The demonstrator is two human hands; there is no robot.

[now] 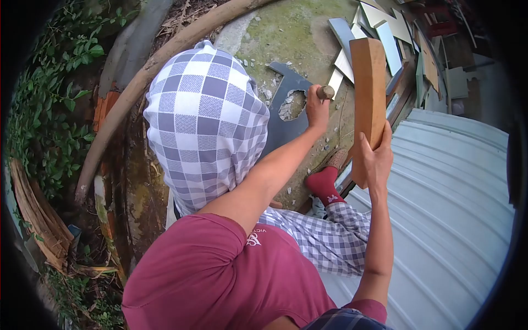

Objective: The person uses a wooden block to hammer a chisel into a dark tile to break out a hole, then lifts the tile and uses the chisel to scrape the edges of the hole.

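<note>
My left hand (315, 113) is closed around a short tool with a blunt round end (325, 92); the rest of the tool is hidden by the fist. Just below it lies a dark grey flat sheet (290, 85) with a ragged oval hole cut through it. Raised to the right, my right hand (377, 157) grips a thick wooden block (367, 82) near its lower end, holding it upright. The block is apart from the tool. My left arm reaches across beside my bent knee in checked trousers (206, 118).
Small pale chips lie around the sheet on mossy concrete (286, 33). Offcut boards (388, 47) are heaped at upper right. Ribbed metal sheeting (440, 209) covers the right side. A long pole (124, 115) curves along the left, beside leafy plants (49, 104). My foot wears a red sock (324, 182).
</note>
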